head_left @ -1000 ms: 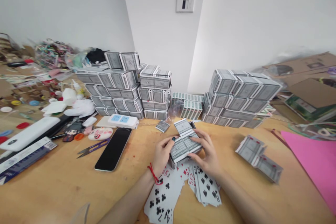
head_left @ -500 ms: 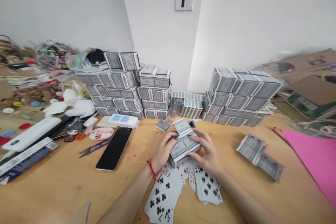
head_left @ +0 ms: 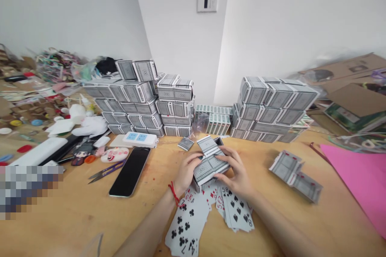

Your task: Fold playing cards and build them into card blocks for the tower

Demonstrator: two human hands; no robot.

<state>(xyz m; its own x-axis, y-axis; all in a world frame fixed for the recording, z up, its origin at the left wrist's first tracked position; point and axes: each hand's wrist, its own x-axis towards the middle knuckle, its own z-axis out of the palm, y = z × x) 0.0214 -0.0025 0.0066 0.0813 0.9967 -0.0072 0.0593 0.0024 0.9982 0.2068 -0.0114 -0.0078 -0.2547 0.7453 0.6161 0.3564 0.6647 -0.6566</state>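
Note:
Both hands are closed around a box folded from playing cards (head_left: 211, 166), grey patterned backs outward, with one card flap sticking up at its far side. My left hand (head_left: 185, 170) grips its left side, thumb or finger on top, a red string bracelet at the wrist. On the right side, my right hand (head_left: 237, 172) holds it with fingers over the top and thumb at the near edge. Loose playing cards (head_left: 188, 225) lie face up under and in front of the box. A small folded card piece (head_left: 185, 143) rests just beyond it.
Stacked card-box blocks stand at the back left (head_left: 129, 106) and back right (head_left: 274, 108), with packs of cards (head_left: 218, 122) between. A phone (head_left: 130, 172), snips (head_left: 107, 170) and a power strip (head_left: 140, 139) lie left. Folded card pieces (head_left: 297, 176) and pink paper (head_left: 356, 180) lie right.
The whole view has shifted slightly. My hands keep nearly the same hold on the card box; nothing was let go or taken up.

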